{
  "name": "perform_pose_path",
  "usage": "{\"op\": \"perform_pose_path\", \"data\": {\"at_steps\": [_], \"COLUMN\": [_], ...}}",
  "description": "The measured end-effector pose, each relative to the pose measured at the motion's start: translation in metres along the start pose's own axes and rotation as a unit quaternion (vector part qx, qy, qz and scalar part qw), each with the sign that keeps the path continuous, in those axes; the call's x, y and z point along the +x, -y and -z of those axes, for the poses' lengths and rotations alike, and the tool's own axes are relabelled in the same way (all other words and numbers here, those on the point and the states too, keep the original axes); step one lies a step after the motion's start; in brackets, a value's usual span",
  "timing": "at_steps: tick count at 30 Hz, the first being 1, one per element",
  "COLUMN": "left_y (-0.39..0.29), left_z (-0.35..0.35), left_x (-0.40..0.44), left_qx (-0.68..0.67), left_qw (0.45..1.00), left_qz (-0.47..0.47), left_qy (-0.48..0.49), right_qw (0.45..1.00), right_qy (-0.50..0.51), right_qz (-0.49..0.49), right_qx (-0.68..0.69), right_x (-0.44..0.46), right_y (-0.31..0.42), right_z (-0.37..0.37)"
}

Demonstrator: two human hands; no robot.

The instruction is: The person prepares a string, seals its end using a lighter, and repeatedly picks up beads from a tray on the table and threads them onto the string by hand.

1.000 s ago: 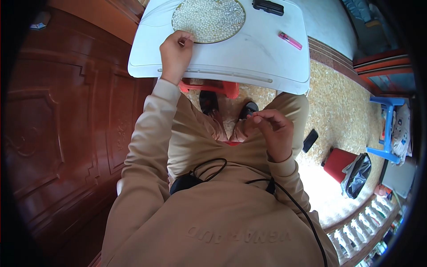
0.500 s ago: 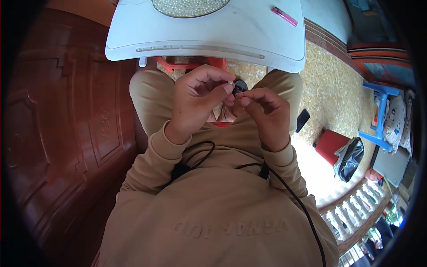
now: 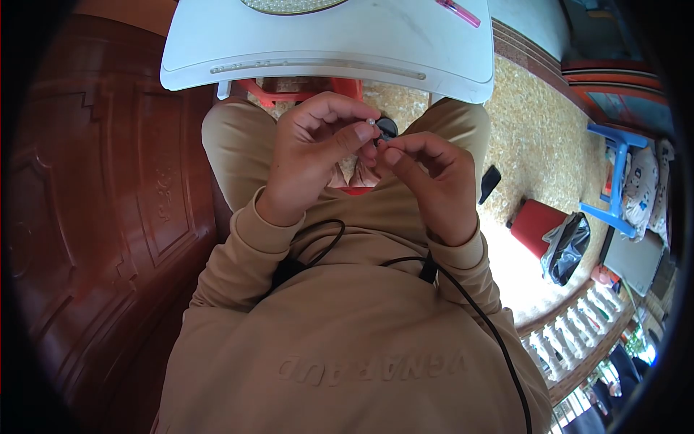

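The left hand (image 3: 307,155) pinches a bead (image 3: 371,121), probably light and slippery, best held by its sides. The right hand (image 3: 437,173) is pinched together, contents unclear.

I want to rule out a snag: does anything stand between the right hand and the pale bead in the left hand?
Nothing visible blocks the small gap between the right hand and the pale bead pinched in the left hand. The dark shoe showing behind is down at floor level.

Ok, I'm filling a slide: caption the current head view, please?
Before a white table, the left hand pinches a bead close to the right hand.
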State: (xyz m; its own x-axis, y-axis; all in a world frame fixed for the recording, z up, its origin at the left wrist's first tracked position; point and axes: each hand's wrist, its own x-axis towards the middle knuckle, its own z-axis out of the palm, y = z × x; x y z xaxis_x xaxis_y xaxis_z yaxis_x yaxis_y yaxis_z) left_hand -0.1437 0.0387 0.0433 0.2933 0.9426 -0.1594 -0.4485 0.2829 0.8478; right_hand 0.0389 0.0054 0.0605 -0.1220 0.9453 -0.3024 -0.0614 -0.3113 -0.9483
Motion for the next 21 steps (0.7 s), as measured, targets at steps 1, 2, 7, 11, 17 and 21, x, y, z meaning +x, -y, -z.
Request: {"op": "perform_pose_path", "data": {"at_steps": [1,2,7,11,17,21], "left_y": [-0.0011,-0.0017,0.0045,0.0036,0.0031,-0.0045], "left_z": [0.0000,0.0003,0.0066,0.0067,0.0065,0.0002], "left_x": [-0.0003,-0.0005,0.0006,0.0007,0.0004,-0.0031], "left_qx": [-0.021,-0.041,-0.096,-0.102,-0.084,0.082], "left_qw": [1.000,0.999,0.994,0.993,0.994,0.996], "left_qz": [0.016,0.031,0.051,0.054,0.055,0.007], "left_qy": [0.000,0.000,0.028,0.035,0.032,0.015], "right_qw": [1.000,1.000,1.000,1.000,0.999,1.000], "right_qy": [0.000,-0.001,0.005,0.002,-0.023,-0.021], "right_qz": [-0.001,-0.002,-0.005,-0.015,-0.008,-0.006], "right_qx": [-0.004,-0.008,0.014,0.002,0.022,-0.017], "right_x": [-0.0004,-0.0005,0.0000,0.0001,0.0008,0.0009], "right_y": [0.0005,0.0009,0.0030,0.0043,-0.0014,-0.0055], "right_z": [-0.0001,-0.0002,-0.0020,-0.0021,-0.0048,-0.0015]}}
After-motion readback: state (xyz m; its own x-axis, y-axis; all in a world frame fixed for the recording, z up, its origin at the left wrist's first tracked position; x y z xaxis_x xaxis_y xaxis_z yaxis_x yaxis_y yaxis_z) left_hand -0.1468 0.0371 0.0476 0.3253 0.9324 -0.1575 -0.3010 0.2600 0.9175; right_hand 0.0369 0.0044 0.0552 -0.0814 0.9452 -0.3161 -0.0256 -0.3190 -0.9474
